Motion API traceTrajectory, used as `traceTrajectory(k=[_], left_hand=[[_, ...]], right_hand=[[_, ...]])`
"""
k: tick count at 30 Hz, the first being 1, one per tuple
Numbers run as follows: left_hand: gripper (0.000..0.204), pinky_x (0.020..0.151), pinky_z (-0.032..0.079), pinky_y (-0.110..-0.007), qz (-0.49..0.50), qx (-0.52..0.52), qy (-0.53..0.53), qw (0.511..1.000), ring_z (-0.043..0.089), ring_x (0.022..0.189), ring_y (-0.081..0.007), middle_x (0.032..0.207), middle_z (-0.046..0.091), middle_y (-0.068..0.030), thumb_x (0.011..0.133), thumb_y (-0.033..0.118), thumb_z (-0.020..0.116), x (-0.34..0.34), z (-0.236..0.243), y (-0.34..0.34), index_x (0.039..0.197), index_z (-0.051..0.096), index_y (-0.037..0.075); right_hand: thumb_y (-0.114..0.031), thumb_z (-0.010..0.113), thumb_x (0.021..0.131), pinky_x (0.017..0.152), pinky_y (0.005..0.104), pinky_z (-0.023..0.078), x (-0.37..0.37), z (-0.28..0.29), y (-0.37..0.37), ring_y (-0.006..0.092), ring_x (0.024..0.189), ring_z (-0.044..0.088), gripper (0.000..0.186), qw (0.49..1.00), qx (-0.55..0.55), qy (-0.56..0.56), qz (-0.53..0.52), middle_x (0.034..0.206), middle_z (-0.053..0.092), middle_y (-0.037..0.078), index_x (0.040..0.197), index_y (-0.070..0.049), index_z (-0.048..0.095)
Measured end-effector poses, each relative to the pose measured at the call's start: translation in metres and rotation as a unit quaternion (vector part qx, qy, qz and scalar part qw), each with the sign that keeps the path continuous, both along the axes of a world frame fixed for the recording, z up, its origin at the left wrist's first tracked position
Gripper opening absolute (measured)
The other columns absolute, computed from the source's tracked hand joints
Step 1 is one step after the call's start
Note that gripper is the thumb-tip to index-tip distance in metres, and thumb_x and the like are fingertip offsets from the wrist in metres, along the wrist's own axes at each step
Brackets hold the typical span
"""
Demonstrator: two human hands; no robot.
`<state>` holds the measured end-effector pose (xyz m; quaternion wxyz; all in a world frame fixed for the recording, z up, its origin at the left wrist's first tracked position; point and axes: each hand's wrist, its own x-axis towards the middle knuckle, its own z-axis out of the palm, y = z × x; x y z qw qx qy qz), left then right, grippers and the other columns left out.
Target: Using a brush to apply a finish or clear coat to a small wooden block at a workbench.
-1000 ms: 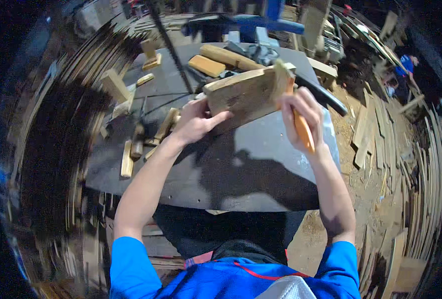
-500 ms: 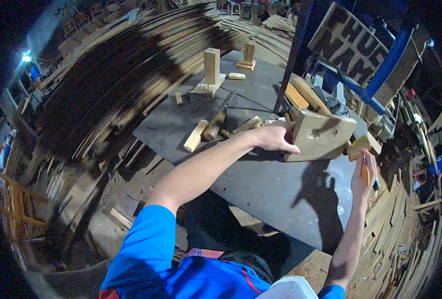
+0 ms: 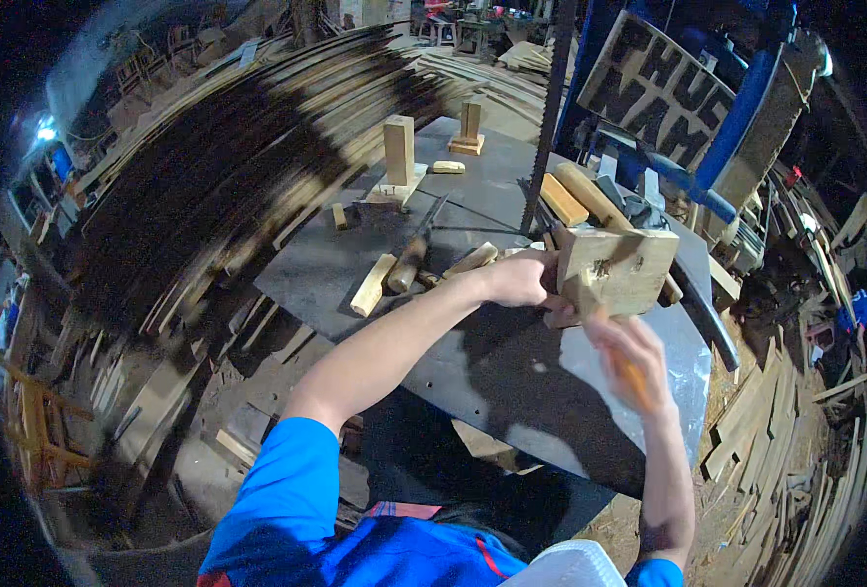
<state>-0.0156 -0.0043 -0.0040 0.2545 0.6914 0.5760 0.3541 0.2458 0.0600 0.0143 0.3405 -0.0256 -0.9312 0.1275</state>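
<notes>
My left hand (image 3: 523, 279) grips the left edge of a thick wooden block (image 3: 617, 272). The block is tilted up above the metal table (image 3: 433, 372), and two rough holes show in its face. My right hand (image 3: 634, 362) is just below the block's lower edge, its fingers smeared by motion. Something orange (image 3: 632, 380) shows inside its curled fingers; I cannot make out its kind. Left of the block lie a chisel-like tool (image 3: 416, 256) with a wooden handle and a short wood piece (image 3: 373, 284).
An upright toothed saw blade (image 3: 551, 122) rises behind the block, next to a blue machine frame (image 3: 736, 147). Wooden posts on bases (image 3: 400, 152) stand at the table's far side. A dark tool handle (image 3: 715, 328) juts over the right edge. Stacked boards (image 3: 247, 127) fill the left.
My right hand has swung left from beside the block to below it, keeping the orange thing. The block, still in my left hand, now appears turned and slightly further left.
</notes>
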Motion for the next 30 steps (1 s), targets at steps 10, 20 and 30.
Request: traceTrajectory(k=[10,20,30], left_hand=[[0.077,0.106,0.044,-0.039,0.015,0.007,-0.002,1.0,0.059,0.121,-0.0299,0.131,0.063,-0.0191,0.077,0.043,0.083,-0.001,-0.005,0.001,0.133,0.054,0.0],[0.071,0.099,0.047,-0.039,0.029,-0.088,0.01,0.996,0.064,0.11,-0.028,0.117,0.07,-0.0154,0.077,0.047,0.083,-0.009,0.0,0.001,0.125,0.063,0.0],[0.064,0.103,0.044,-0.035,0.039,-0.129,-0.083,0.987,0.058,0.116,-0.0199,0.127,0.064,-0.0128,0.089,0.045,0.075,0.005,0.023,-0.005,0.132,0.058,0.001]], right_hand=[[-0.005,0.065,0.094,0.084,0.0339,0.056,0.017,-0.01,0.039,0.0239,0.096,0.07,0.032,0.97,-0.047,0.154,-0.185,0.114,0.071,0.015,0.126,-0.007,0.065],[-0.006,0.065,0.093,0.079,0.03,0.053,0.018,-0.006,0.027,0.0163,0.088,0.069,0.027,0.976,-0.174,0.06,-0.118,0.099,0.072,0.013,0.12,-0.004,0.067],[-0.004,0.068,0.089,0.078,0.032,0.055,0.01,-0.01,0.011,0.0167,0.088,0.07,0.031,0.985,-0.171,-0.026,0.019,0.098,0.072,0.011,0.12,-0.007,0.068]])
